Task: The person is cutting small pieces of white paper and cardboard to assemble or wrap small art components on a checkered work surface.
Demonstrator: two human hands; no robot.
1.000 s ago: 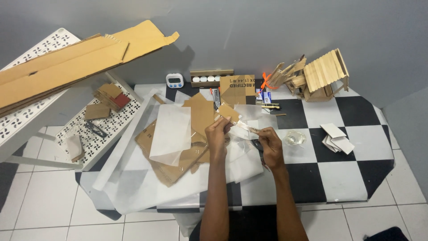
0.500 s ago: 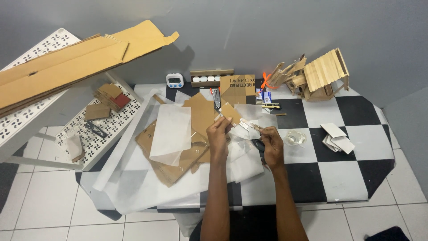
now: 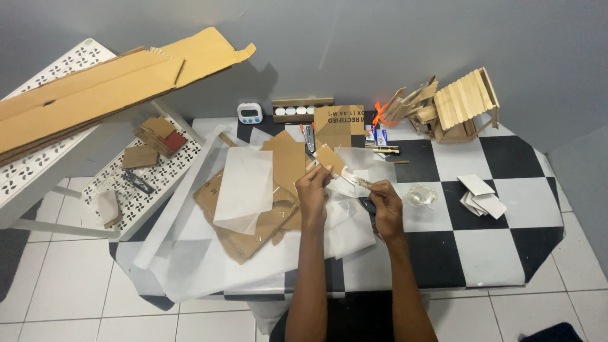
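Little has shifted over the last second: both hands stay raised over the checkered table (image 3: pixel 494 253), the work just nudged slightly. Left hand (image 3: pixel 313 190) pinches a small cardboard piece (image 3: pixel 330 158). Right hand (image 3: pixel 385 202) grips a thin wooden stick (image 3: pixel 358 180) that meets the piece, above white paper sheets (image 3: pixel 244 187).

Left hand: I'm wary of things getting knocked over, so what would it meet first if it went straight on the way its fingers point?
The left hand points up and away, towards the wall. First in line looks like the upright brown cardboard piece near the back edge, though depth is unclear from one view.
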